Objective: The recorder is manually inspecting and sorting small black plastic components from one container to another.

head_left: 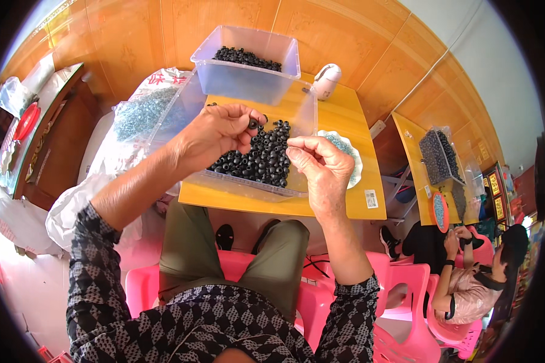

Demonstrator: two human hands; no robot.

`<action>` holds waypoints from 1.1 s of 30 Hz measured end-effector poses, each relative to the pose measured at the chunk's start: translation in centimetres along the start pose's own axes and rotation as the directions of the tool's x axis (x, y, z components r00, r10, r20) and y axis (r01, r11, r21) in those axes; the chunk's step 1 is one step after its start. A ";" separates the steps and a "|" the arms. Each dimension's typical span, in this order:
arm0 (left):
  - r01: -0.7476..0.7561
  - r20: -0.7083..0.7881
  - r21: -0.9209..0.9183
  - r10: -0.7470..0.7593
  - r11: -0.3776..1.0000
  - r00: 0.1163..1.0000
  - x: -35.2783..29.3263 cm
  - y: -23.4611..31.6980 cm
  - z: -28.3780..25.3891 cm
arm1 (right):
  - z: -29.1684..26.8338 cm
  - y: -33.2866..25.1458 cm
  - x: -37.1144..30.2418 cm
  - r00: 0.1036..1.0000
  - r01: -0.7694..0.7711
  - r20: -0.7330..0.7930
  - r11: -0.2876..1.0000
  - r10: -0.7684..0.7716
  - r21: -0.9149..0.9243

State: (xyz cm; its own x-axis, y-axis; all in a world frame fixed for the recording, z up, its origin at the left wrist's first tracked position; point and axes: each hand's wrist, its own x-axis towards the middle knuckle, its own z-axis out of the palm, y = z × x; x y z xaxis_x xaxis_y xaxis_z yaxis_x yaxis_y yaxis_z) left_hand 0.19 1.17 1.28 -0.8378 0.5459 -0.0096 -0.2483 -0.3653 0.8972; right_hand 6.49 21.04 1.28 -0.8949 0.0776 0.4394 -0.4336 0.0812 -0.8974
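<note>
My left hand [221, 130] pinches a small round black part with a hole [253, 123] between thumb and fingertips. It is raised over a shallow clear plastic tray [306, 115]. Many loose black round parts [257, 157] of the same look lie heaped in that tray. To the right, my right hand [326, 166] is closed in a pinch above the tray's right side. Whatever its fingertips hold, if anything, is too small to make out. Beside this hand, partly hidden by it, is a white scalloped plate [358, 171] with small pale blue-green pieces [339, 144].
A deep clear bin [245, 81] with more black parts stands behind the tray on the yellow table [345, 109]. Near it is a white rounded device [327, 81]. A bag of pale blue-green pieces [142, 115] lies left. At right, another person [475, 284] sits by a second table [409, 139].
</note>
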 end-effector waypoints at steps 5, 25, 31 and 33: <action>-0.033 -0.025 -0.141 0.030 0.989 0.999 -2.6 -0.8 2.6 | 0.9 -1.9 -1.2 1.000 0.024 -0.012 0.999 -0.023 0.042; -0.036 -0.083 -0.458 -0.003 0.888 0.997 -7.1 -4.6 5.6 | 0.9 -2.7 -4.2 0.996 0.019 0.087 1.000 -0.019 0.003; -0.041 -0.076 -0.462 0.006 0.886 0.997 -7.3 -5.2 5.4 | 1.6 -2.4 -4.5 0.995 -0.012 0.104 0.994 0.001 0.105; -0.043 -0.085 -0.466 0.004 0.884 0.996 -7.4 -5.6 5.3 | 1.9 -1.9 -4.8 0.994 0.056 0.089 0.998 -0.057 0.023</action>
State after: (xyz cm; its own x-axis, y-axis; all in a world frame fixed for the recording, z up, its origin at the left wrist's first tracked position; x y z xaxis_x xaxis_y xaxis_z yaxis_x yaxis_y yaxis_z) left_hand 10.38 3.18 -1.28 -0.8772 0.4781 -0.0438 -0.4097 -0.6978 0.5875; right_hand 11.39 18.66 0.84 -0.8743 -0.0158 0.4851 -0.4850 0.0629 -0.8722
